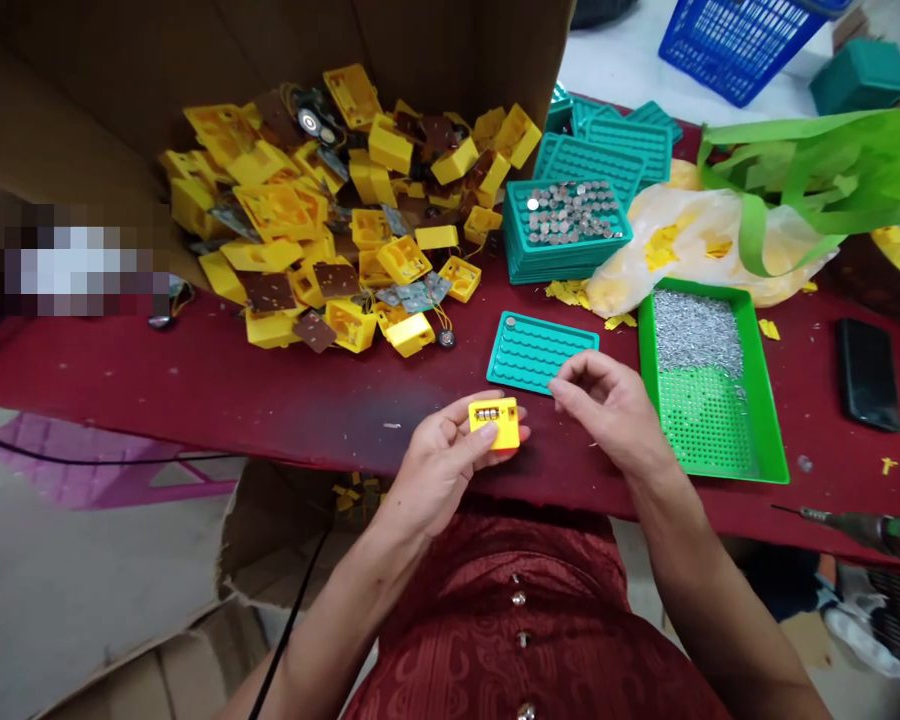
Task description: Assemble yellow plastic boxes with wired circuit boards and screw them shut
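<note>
Grasping yellow case [506, 432], left hand [444, 452]; thumb on face, silvery pieces [487, 414] inset. Right of grip: right hand [616, 412] curled, cannot tell if holding. Beyond grip: teal tray [544, 350].

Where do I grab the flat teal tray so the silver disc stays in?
Probably by the short left rim of the teal tray, from the left: the right hand is by the other end. The tray lies flat with the silver disc in its far left corner, so keep it level.

The red table [285, 405] carries a teal tray [544, 355], green tray [709, 440] and phone [868, 375].
</note>
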`<state>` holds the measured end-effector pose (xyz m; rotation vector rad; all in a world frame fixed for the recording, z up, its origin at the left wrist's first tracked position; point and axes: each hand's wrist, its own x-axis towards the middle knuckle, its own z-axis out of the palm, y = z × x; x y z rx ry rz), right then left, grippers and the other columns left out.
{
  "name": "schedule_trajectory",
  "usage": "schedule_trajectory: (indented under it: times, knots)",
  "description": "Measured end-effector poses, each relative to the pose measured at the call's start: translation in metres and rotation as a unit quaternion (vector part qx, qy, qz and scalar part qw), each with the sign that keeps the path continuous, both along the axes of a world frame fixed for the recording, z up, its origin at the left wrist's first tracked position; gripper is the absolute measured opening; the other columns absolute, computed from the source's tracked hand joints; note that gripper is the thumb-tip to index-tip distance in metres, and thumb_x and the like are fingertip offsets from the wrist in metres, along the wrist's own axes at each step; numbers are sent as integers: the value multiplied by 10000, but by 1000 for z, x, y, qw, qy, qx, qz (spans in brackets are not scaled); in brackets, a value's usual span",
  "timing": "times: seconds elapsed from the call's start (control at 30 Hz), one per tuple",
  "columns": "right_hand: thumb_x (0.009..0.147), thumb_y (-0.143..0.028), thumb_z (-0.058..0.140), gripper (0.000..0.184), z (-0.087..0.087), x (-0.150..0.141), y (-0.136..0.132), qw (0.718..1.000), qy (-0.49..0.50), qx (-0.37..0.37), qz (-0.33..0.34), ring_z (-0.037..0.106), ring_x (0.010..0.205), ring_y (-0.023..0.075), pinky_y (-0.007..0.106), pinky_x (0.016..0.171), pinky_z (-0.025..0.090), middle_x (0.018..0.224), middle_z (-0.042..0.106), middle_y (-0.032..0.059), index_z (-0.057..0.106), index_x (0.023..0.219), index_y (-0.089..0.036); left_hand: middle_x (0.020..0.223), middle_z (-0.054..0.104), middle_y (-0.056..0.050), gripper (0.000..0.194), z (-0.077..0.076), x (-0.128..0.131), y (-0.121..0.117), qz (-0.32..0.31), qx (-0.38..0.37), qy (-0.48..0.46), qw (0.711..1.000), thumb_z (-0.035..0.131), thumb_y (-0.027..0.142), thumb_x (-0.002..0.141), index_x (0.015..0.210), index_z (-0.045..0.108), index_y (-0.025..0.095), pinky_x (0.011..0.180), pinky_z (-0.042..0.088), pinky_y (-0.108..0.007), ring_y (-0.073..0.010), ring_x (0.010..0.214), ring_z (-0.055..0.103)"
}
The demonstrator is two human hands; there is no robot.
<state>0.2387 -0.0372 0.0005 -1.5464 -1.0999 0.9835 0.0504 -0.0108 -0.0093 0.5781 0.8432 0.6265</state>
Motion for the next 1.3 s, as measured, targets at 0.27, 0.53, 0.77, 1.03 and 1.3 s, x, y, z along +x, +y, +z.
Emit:
schedule_trajectory:
  times: [0.27, 0.53, 0.77, 1.03, 1.3]
  knots:
    - [869, -174, 643, 77, -1, -7, -18, 986, -150, 38, 65, 607, 797, 117, 275, 772, 459, 823, 675, -21, 636, 798, -204, 1018, 753, -70, 336, 1, 11, 0, -22, -12, 10, 1000, 801, 195, 746, 1068, 716, 151, 722, 593, -225, -143, 818, 714]
    - [932, -181, 551, 156, -19, -18, -53, 964, -256, 68, -13, 591, 767, 133, 273, 737, 478, 797, 653, 23, 626, 796, -180, 1038, 750, -75, 411, -4, 16, -12, -87, -55, 51, 993, 826, 211, 724, 1110, 693, 164, 674, 613, -227, -169, 828, 731]
    - [993, -217, 443, 260, 4, 27, -58, 859, -508, -28, -58, 513, 948, 233, 379, 841, 417, 989, 679, 88, 700, 970, -177, 1153, 728, -126, 477, 1, 25, -8, -98, -16, 78, 992, 841, 264, 703, 1132, 668, 145, 662, 611, -251, -230, 891, 747]
    - [925, -69, 391, 285, 9, 32, -24, 743, -640, -182, 69, 444, 971, 321, 417, 746, 283, 1021, 602, 197, 673, 924, -105, 1145, 728, -127, 487, 4, 23, -5, -80, 7, 72, 994, 839, 288, 715, 1148, 658, 159, 658, 600, -261, -246, 922, 743]
    - [914, -72, 433, 238, 11, 39, -20, 729, -658, -167, 86, 488, 906, 280, 370, 677, 222, 976, 645, 142, 659, 896, -145, 1165, 727, -139, 469, -4, 14, -1, -61, 18, 58, 996, 827, 319, 738, 1159, 671, 183, 699, 591, -278, -256, 960, 735]
